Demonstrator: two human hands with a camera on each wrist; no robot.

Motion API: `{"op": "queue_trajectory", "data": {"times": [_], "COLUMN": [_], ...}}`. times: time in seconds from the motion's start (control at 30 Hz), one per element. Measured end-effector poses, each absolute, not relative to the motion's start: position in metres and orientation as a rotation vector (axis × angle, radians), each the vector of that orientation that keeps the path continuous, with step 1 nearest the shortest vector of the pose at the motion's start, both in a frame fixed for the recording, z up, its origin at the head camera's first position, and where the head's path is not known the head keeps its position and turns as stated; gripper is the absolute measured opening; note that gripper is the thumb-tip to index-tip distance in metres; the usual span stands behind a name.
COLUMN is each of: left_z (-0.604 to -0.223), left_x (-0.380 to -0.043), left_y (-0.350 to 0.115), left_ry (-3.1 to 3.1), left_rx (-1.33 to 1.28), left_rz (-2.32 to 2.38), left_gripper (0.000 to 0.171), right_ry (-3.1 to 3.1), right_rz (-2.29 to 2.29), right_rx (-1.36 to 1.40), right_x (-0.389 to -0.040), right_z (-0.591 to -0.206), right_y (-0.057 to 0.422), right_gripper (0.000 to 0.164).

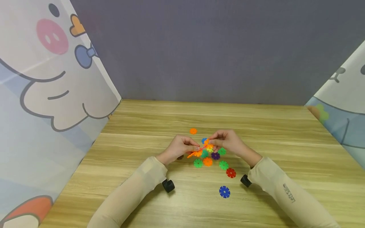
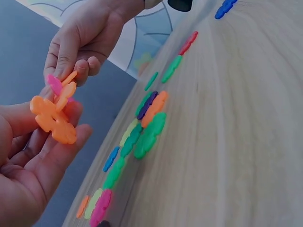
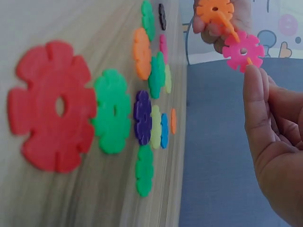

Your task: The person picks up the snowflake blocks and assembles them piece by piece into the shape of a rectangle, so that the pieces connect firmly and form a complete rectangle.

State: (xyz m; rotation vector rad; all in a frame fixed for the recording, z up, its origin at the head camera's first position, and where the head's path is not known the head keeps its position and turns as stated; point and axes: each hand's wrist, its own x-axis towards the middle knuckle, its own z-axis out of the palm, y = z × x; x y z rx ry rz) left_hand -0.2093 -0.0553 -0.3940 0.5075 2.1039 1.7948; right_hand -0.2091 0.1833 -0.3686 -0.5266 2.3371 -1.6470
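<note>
Above the tabletop, both hands hold a small chain of slotted plastic snowflake discs. My left hand [image 1: 179, 148] pinches the orange disc [image 2: 61, 131] at one end between thumb and fingers. A second orange disc, seen nearly edge-on, links it to a pink disc [image 3: 256, 50] in the middle. On the other side, my right hand [image 1: 230, 141] pinches another orange disc [image 1: 206, 142] between thumb and index finger. That piece meets the pink disc's edge; in the right wrist view fingertips mostly hide it, so how deep it sits in the slot I cannot tell.
Several loose discs lie on the wooden table [image 1: 142, 126] below the hands, including a red one [image 1: 231, 173], a purple one [image 1: 215, 156] and green ones [image 1: 223, 165]. A blue disc [image 1: 224, 192] lies nearer the front; an orange one [image 1: 193, 131] lies farther back. Printed panels flank the table.
</note>
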Motion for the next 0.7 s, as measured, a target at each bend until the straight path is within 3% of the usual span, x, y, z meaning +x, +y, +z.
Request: {"op": "queue_trajectory", "data": {"times": [0.7], "left_z": [-0.399], "left_x": [-0.211], "left_y": [-0.06], "left_ry": [2.128], "left_rx": [0.411], "left_rz": [1.807], "left_gripper": [0.012], "right_ry": [2.404], "right_rz": [-1.558], "right_rx": [-0.497], "right_x": [-0.215], "right_z": [-0.369], "right_y": [0.228], "right_gripper": [0.032]}}
